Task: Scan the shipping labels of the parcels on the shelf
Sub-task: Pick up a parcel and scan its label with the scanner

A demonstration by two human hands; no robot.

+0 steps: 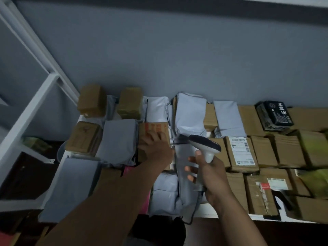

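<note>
left hand [156, 146] fingers laid flat on the printed carton [154, 129], mid-frame | right hand [211, 176] gripping scanner [204, 145] | no label showing there, so I'd flip it, then aim square

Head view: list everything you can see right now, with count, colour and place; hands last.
Cardboard boxes: many, brown, across the shelf, mostly right side and back left.
Labelled box: one, brown, white shipping label facing up, right of the scanner.
Poly mailer bags: several, grey-white, left and centre.
Black packet: one, white characters, back right on boxes.
Printed box: one, brown with orange print, centre.
Shelf frame: white, left.
Wall: grey-blue, behind.
Scanner: one, white and dark, corded.
Left hand: rests on the printed box.
Right hand: grips the scanner handle.
</note>
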